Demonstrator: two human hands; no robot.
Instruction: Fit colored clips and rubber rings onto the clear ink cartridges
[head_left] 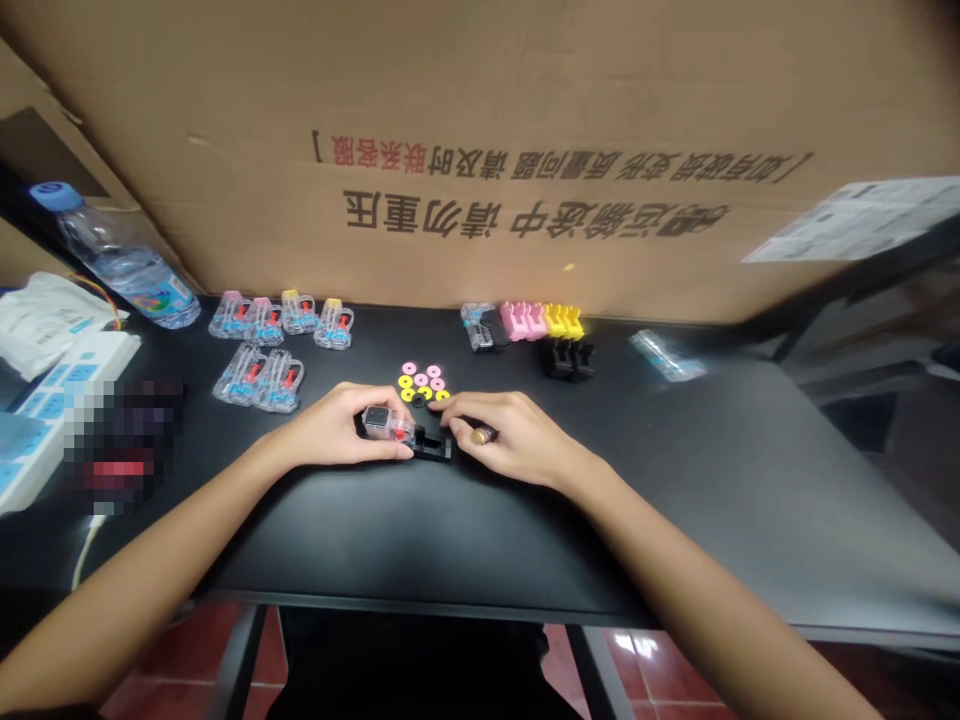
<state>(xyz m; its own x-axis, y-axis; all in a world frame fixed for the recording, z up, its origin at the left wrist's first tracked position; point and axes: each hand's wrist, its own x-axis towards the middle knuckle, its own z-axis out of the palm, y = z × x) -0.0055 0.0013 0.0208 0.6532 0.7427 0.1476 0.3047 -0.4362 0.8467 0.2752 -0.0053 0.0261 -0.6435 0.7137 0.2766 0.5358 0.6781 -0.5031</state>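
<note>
Forearms point(660, 550) flank a red-clipped cartridge point(379, 424) (contents unclear).

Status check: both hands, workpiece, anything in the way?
Left hand holding clear case, black bracket at its end. Right hand holding gold-ended tool, index fingertip by black ring. Pink and yellow rings just beyond; nothing visibly blocking.

Clear red-tabbed cartridge point(379, 424) against black clip point(435, 448); gold-ended rod point(484, 435) right.
</note>
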